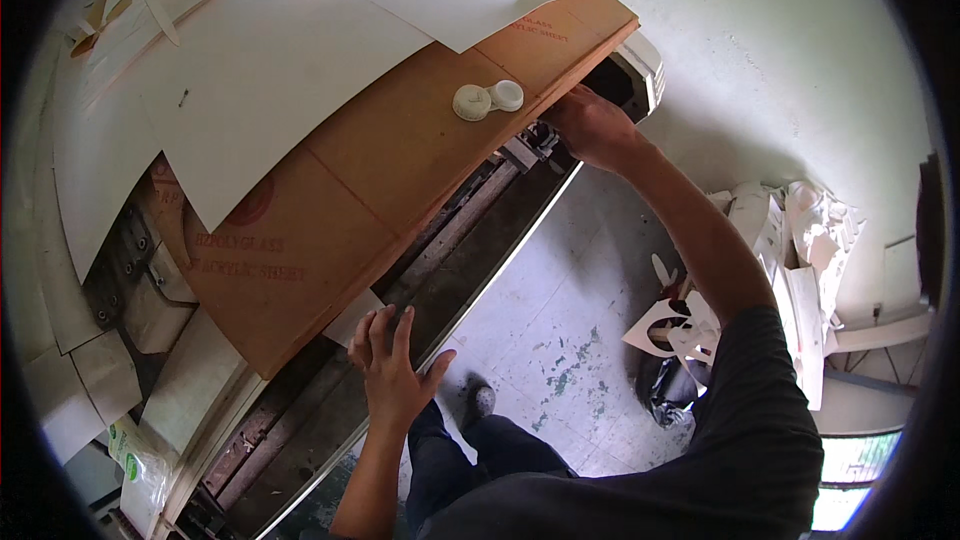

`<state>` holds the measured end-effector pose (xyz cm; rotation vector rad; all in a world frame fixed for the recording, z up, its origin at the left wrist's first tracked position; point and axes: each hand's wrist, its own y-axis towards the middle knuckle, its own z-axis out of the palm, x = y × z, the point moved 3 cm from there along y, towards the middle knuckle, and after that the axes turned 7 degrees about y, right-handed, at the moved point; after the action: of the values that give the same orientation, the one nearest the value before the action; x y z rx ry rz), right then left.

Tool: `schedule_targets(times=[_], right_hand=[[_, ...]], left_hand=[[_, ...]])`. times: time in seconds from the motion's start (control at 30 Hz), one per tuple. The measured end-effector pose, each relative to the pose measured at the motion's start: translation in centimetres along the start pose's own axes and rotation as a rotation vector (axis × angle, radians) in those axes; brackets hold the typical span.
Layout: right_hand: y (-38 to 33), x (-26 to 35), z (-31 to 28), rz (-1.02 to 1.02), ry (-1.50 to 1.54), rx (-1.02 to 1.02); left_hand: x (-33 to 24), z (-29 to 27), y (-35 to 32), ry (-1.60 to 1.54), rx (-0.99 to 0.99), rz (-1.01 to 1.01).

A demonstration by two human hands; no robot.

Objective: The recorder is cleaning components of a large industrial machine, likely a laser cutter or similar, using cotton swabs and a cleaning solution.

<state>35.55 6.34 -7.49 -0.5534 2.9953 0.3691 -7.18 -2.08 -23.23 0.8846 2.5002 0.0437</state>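
Two hands at the near edge of one brown paper-covered sheet on a long machine bed.

The right hand (590, 125) curls under the brown sheet (400, 150); its fingertips are hidden, so its grip cannot be judged. The left hand (392, 365) lies open and flat on the machine bed (470, 240), just below the sheet's edge, holding nothing. One white lidded container (487, 99) sits just left of the right hand.
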Motion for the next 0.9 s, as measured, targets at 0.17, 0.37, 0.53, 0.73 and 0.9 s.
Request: schedule_targets(times=[0.17, 0.37, 0.53, 0.73, 0.9], right_hand=[[-0.1, 0.2, 0.8, 0.123, 0.055, 0.131], [0.3, 0.4, -0.3, 0.13, 0.087, 0.072], [0.0, 0.3, 0.3, 0.144, 0.084, 0.105], [0.1, 0.4, -0.2, 0.132, 0.11, 0.071], [0.0, -0.2, 0.7, 0.131, 0.087, 0.071]], left_hand=[[0.0, -0.2, 0.2, -0.011, 0.004, -0.009], [0.1, -0.2, 0.2, -0.019, 0.004, -0.014], [0.1, 0.0, 0.1, -0.01, -0.006, -0.007], [0.2, -0.1, 0.1, -0.011, -0.009, -0.006], [0.0, -0.2, 0.2, -0.007, -0.006, -0.005]])
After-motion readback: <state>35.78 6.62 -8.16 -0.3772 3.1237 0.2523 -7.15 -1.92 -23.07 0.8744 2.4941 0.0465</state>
